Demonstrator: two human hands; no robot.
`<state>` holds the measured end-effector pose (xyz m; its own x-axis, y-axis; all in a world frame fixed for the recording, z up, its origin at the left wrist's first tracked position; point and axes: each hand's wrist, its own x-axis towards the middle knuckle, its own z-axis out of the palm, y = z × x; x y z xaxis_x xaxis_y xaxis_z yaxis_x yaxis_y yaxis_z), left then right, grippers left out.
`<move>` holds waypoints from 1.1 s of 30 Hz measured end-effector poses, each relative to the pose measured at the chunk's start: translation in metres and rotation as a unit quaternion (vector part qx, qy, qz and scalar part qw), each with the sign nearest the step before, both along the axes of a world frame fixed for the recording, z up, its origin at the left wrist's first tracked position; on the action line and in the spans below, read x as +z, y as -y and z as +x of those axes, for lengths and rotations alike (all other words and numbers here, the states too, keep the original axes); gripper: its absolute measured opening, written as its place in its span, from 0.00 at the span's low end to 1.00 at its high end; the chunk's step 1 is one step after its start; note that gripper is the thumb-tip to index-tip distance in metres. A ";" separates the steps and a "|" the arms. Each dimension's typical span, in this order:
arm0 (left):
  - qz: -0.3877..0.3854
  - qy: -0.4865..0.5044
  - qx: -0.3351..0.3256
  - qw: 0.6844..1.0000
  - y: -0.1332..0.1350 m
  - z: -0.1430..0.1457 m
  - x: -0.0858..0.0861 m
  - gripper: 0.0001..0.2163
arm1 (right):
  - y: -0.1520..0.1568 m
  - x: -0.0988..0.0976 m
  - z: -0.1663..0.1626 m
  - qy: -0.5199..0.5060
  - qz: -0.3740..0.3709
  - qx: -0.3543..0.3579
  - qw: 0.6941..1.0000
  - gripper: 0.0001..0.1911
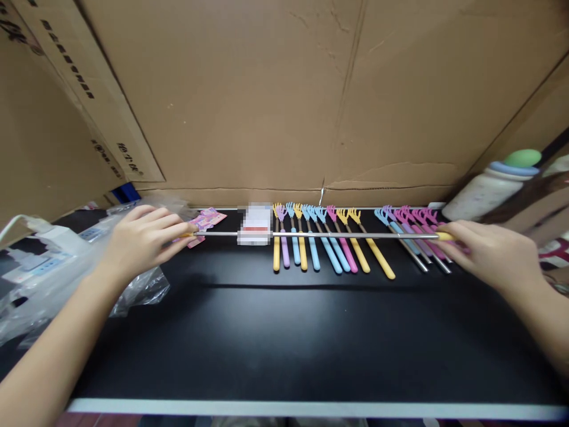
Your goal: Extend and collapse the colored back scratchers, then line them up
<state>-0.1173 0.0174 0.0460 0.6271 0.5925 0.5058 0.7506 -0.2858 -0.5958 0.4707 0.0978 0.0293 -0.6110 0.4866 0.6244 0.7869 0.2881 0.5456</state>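
Stretched level above the black table is a long telescopic back scratcher (329, 236) with a thin metal rod and yellow ends. My left hand (144, 234) is closed round its left end, and my right hand (493, 252) grips the yellow part at the right. Behind the rod lies a row of back scratchers (334, 252) with claw heads in yellow, purple, blue and pink, heads toward the wall. Further right, near my right hand, a second group of back scratchers (411, 237) lies slanted with silver tubes showing. My fingers hide both ends of the held one in part.
Clear plastic bags (142, 290) and a white power strip with plugs (57, 243) lie at the left. Pink printed cards (208, 218) and a blurred white box (255, 224) sit toward the back. A white bottle with a green top (489, 187) stands right. Cardboard (249, 107) walls the back.
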 end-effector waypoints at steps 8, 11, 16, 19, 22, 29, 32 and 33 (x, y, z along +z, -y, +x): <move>-0.118 0.145 0.076 0.979 -0.002 -0.011 -0.006 0.18 | -0.009 -0.002 0.010 -0.095 -0.124 -0.043 0.987 0.16; -0.206 0.215 0.116 0.948 -0.001 -0.013 -0.008 0.18 | -0.013 -0.005 0.014 -0.133 -0.202 -0.052 0.969 0.17; -0.273 0.282 0.170 0.904 -0.001 -0.010 -0.006 0.20 | -0.015 -0.006 0.016 -0.178 -0.246 -0.039 0.952 0.21; -0.291 0.289 0.190 0.892 -0.001 -0.008 -0.004 0.21 | -0.013 -0.006 0.014 -0.193 -0.249 -0.014 0.949 0.24; -0.316 0.283 0.225 0.877 -0.001 -0.007 -0.002 0.22 | -0.010 -0.005 0.010 -0.204 -0.237 0.005 0.950 0.27; -0.418 0.255 0.232 0.840 -0.003 -0.012 -0.006 0.22 | -0.004 -0.001 -0.001 -0.187 -0.263 0.015 0.946 0.28; -0.419 0.257 0.230 0.840 -0.003 -0.013 -0.007 0.22 | -0.004 -0.002 -0.002 -0.189 -0.256 0.017 0.948 0.28; -0.417 0.257 0.232 0.841 -0.003 -0.013 -0.006 0.22 | -0.004 -0.002 -0.001 -0.187 -0.257 0.016 0.948 0.28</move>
<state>-0.1301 0.0206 0.0398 0.0567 0.9957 -0.0728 0.9935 -0.0491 0.1030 0.4694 0.1017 0.0268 -0.4128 0.7707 0.4854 0.8841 0.4671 0.0103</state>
